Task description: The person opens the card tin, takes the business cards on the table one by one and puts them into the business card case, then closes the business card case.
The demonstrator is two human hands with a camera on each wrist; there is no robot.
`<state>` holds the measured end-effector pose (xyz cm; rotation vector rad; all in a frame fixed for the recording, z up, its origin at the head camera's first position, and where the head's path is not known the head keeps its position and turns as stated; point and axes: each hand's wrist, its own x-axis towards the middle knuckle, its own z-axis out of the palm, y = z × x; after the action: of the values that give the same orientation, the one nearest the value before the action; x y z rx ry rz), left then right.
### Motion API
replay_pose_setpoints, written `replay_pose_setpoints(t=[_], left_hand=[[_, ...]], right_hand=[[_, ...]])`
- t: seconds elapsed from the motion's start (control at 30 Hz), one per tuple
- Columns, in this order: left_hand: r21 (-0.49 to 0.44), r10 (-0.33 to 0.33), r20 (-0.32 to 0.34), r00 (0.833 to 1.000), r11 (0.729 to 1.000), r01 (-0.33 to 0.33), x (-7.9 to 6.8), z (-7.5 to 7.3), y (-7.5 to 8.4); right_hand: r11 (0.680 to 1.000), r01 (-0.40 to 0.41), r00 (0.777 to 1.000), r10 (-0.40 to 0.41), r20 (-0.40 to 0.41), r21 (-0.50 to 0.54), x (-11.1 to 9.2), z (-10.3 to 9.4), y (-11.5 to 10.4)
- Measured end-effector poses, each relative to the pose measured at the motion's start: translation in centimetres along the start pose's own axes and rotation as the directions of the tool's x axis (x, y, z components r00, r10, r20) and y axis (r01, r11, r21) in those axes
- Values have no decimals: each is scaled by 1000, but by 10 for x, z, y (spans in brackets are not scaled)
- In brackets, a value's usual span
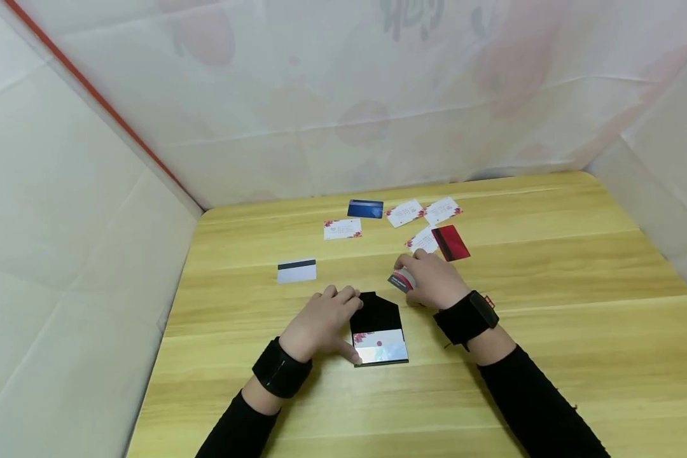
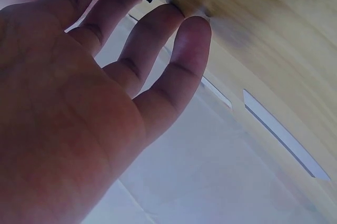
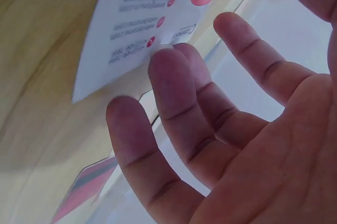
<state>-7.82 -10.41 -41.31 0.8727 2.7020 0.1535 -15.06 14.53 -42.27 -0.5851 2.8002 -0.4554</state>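
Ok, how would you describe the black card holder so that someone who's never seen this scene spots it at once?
On the wooden table, find the left hand. At its fingertips lies the open black holder, a white flowered card showing across its near half. Unlike the loose cards beyond it, it is black and clearly larger.

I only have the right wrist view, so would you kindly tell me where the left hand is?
Observer: The left hand is at the left side of the black card holder, its thumb by the near left corner.
Operator: Thank you; does anything show in that holder?
Observer: Yes, a white card with pink flowers shows in its near half.
Operator: And which loose card lies farthest to the person's left?
Observer: The white card with a dark stripe.
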Motion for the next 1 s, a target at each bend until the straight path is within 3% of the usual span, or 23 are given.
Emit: replay_pose_setpoints(t=[0.33,0.7,1.0], left_hand=[[1,9,-10,1000,1000,-9,-1,2,2],[9,-3,7,1000,1000,3,-4,1,3],[20,12,-15,1000,1000,-12,-3,1,2]], right_hand=[[999,18,1000,-18,6,-32,-4,0,0],[999,32,999,-32,-25,16,-4,7,-10],[988,100,991,-110,-83,-116,-4,10,-17]])
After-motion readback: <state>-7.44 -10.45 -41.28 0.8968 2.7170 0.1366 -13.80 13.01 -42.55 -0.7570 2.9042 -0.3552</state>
